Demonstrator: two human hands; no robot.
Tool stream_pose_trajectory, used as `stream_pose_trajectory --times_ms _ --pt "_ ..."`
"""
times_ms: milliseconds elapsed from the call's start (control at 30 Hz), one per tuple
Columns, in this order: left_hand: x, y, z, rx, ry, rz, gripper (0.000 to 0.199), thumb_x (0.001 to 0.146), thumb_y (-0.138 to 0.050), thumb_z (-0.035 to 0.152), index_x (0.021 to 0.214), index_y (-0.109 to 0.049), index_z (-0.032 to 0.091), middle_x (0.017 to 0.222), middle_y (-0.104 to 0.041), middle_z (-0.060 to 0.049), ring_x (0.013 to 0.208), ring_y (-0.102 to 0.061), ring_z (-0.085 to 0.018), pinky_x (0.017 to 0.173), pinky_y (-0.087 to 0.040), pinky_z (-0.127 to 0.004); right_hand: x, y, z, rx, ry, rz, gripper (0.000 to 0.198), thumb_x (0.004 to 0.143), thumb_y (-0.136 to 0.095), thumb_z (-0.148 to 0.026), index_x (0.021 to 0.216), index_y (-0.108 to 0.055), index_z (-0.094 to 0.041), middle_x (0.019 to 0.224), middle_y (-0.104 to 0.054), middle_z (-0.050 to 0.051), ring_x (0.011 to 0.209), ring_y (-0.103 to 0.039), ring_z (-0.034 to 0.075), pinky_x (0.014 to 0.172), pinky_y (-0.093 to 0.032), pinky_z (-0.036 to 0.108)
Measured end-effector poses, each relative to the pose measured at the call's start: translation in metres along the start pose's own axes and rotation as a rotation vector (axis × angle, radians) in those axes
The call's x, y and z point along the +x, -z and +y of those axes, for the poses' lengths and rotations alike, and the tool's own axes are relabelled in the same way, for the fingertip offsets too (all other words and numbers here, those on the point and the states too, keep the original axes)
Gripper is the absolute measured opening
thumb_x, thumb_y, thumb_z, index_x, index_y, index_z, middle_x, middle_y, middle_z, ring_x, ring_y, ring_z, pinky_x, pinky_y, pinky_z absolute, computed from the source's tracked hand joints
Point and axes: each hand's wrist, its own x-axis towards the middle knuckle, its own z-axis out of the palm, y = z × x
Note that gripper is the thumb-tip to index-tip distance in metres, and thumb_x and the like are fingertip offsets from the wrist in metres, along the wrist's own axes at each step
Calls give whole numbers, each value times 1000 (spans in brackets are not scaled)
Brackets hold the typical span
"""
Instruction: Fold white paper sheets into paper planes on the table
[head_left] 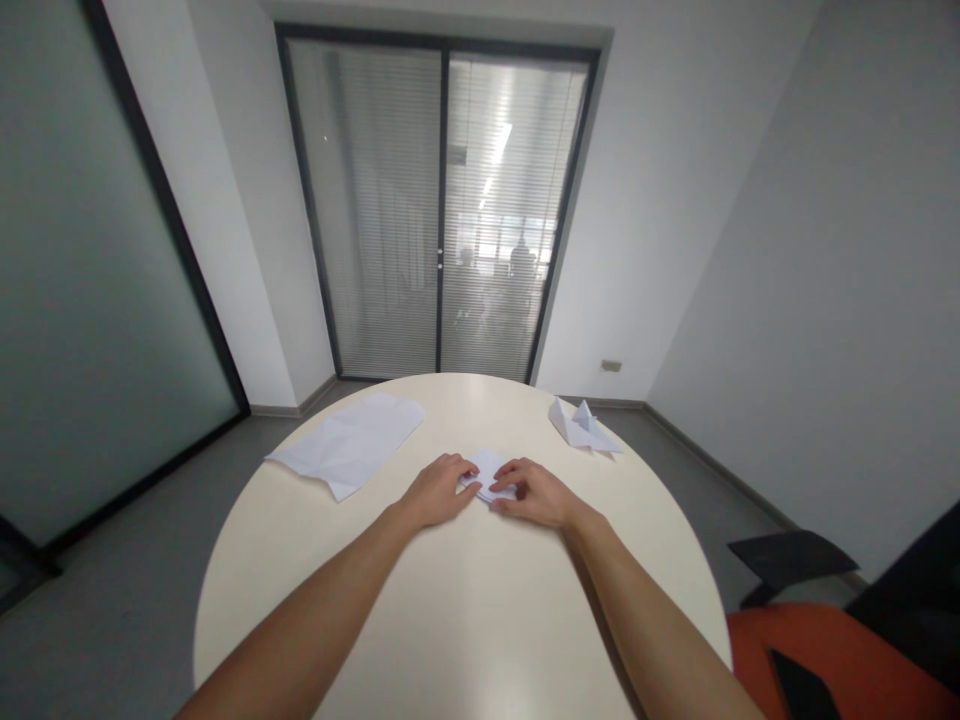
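Observation:
A small piece of folded white paper lies on the round table, between my two hands. My left hand grips its left edge with thumb and fingers. On the other side, my right hand pinches the right edge, the thumb low and the fingers curled above it. The paper looks layered along its near edge. Parts of both its sides are hidden under my fingers.
A creased white sheet is spread on the left of the pale round table. At the far right of the tabletop stands a folded paper boat. An orange chair with black armrests is close to the table's right side.

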Motion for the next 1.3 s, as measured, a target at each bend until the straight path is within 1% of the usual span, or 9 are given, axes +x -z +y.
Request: stream_pose_trajectory --times_ms 167,300,400,500,600,700,800,1033,1300 --pt "-2 3 -2 -29 -75 -38 31 89 -60 33 118 -64 21 104 -68 -6 100 -61 -22 92 -47 -33 2 0 1 14 14 1 27 86 -66 -42 100 -79 -23 106 -73 9 94 -65 21 81 -50 30" --pt "-3 4 0 -21 -148 -67 28 91 -60 33 116 -65 22 113 -67 -6 105 -61 -21 95 -46 -32 3 1 -4 7 17 9 30 92 -59 -43 96 -79 -21 101 -74 9 91 -65 21 79 -49 29" --pt "-2 4 1 -28 -155 -97 22 94 -55 30 110 -68 23 112 -68 -4 104 -62 -19 94 -46 -29 3 3 -9 2 4 10 34 94 -54 -44 95 -79 -20 97 -75 9 89 -65 21 77 -49 29" --pt "-1 4 1 -30 -139 -111 23 98 -50 30 105 -71 23 110 -70 -3 100 -64 -17 91 -46 -26 3 4 -12 3 -1 4 36 96 -52 -45 94 -78 -20 95 -75 8 89 -65 21 77 -49 29" --pt "1 4 1 -19 -111 -107 25 99 -49 33 104 -72 24 110 -71 -2 100 -65 -17 90 -46 -26 3 6 -12 15 -5 4 36 95 -53 -47 94 -78 -21 95 -75 7 89 -65 21 79 -49 29" --pt "2 4 1 -10 -93 -110 26 99 -49 34 104 -72 24 109 -72 -2 100 -66 -17 90 -46 -26 2 6 -5 40 -36 11 34 90 -61 -50 96 -78 -22 98 -76 8 90 -66 21 80 -49 30" --pt "2 4 0 -1 -86 -107 26 99 -49 34 105 -72 25 109 -73 -1 99 -67 -17 88 -46 -25 0 5 4 46 -87 13 31 86 -65 -47 97 -78 -21 98 -75 8 86 -67 21 76 -50 29" --pt "3 2 0 48 -37 -58 26 100 -47 31 113 -69 27 112 -74 1 101 -67 -18 89 -47 -26 -1 1 12 64 -158 33 34 92 -55 -45 92 -76 -18 87 -75 7 72 -64 18 67 -47 27" --pt "4 3 11 125 88 -14 27 99 -45 31 113 -67 28 108 -74 -1 96 -68 -19 84 -48 -27 1 0 15 76 -163 32 30 95 -50 -38 99 -72 -19 88 -74 5 74 -64 18 68 -47 27"
